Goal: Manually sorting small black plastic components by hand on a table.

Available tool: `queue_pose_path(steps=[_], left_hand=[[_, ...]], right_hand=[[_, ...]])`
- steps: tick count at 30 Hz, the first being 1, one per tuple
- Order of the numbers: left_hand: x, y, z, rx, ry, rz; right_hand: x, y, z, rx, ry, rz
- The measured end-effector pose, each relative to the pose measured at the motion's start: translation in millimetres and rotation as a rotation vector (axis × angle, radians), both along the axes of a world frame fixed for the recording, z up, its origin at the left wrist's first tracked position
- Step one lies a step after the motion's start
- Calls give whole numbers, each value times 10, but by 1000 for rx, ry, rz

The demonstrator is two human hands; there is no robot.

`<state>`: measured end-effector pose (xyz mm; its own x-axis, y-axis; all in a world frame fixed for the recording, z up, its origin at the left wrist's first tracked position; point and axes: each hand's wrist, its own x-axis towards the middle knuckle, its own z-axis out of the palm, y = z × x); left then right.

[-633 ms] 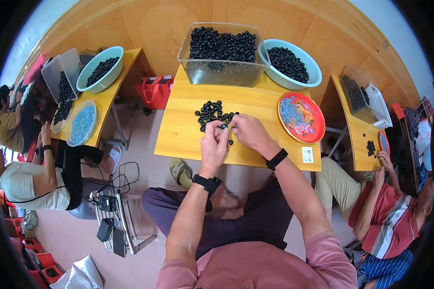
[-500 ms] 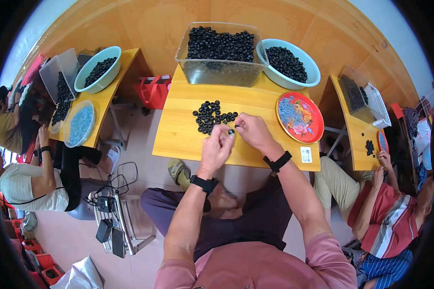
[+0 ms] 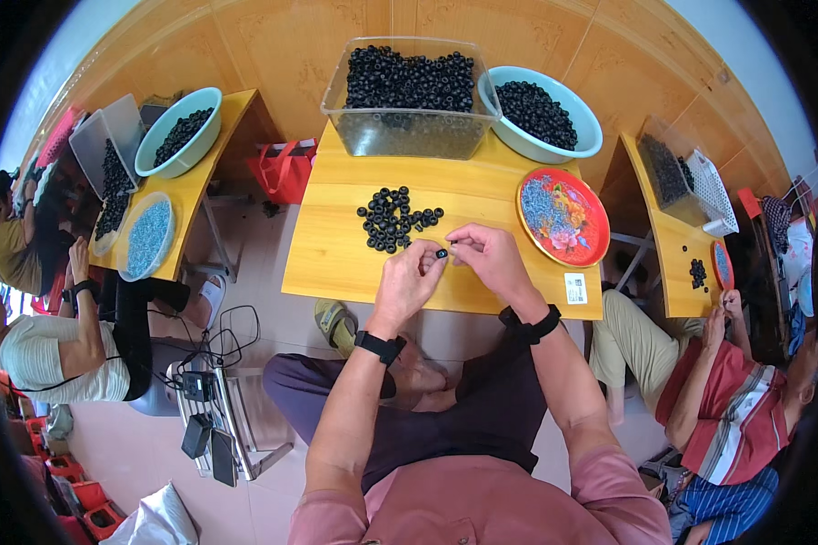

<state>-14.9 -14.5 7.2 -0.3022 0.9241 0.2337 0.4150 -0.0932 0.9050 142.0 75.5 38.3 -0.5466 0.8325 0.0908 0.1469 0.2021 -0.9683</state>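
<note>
Between the thumb and finger of my left hand (image 3: 409, 282) is a small black ring-shaped part (image 3: 442, 254), its opening facing up. Close beside it, the fingertips of my right hand (image 3: 493, 261) are pinched together; a tiny dark bit shows at their tips, too small to name. Both hands are over the front part of the yellow table (image 3: 336, 263). Just beyond them lies a loose pile of black ring-shaped parts (image 3: 389, 218). To the right, a red flowered tray (image 3: 593, 238) holds many small blue-grey pieces (image 3: 547, 207).
A clear bin (image 3: 409, 138) and a light-blue basin (image 3: 583, 109), both full of black parts, stand at the table's back. A white label (image 3: 575, 288) lies near the front right corner. People sit at side tables. A metal stand (image 3: 236, 436) with cables is left.
My right hand has come down a little and nearer to me. The black part in my left hand has tipped so its opening shows. The whole view has shifted slightly.
</note>
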Motion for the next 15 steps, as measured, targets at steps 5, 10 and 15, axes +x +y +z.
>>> queue_pose_path(steps=[5,10,15], left_hand=[[1,3,-23,9,-9,13],[5,1,-17,53,8,-1],[3,-6,6,35,-97,-50]], right_hand=[[42,-62,51,86,-156,-27],[72,-136,-3,186,-133,-43],[58,-220,76,300,-147,-63]])
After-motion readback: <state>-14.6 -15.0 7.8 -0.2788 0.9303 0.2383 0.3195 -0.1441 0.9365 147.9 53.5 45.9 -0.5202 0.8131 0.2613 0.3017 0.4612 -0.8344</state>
